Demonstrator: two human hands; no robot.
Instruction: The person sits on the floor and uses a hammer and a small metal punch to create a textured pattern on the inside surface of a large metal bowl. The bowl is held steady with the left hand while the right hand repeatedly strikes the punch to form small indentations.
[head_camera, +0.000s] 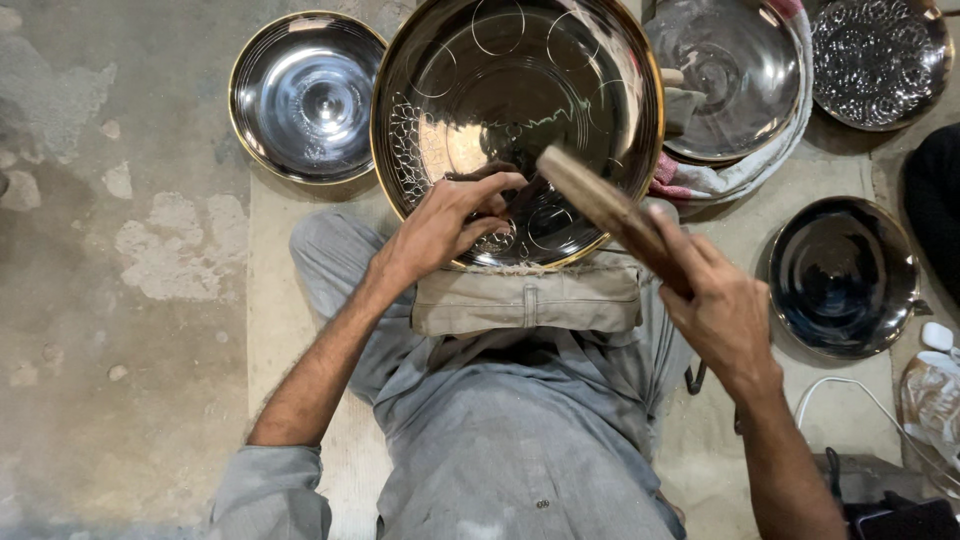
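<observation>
Seated on the floor (120, 330), the person props a large brass-rimmed metal bowl (515, 95) on a tan cushion (525, 298) in the lap, left hand (448, 222) pinching a small dark punch (522, 197) against its engraved surface, right hand (722, 305) clamped around a wooden mallet (610, 212) raised just beside it

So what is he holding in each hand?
The right hand grips a wooden mallet by its handle. The left hand pinches a small tool, mostly hidden, against the big bowl.
</observation>
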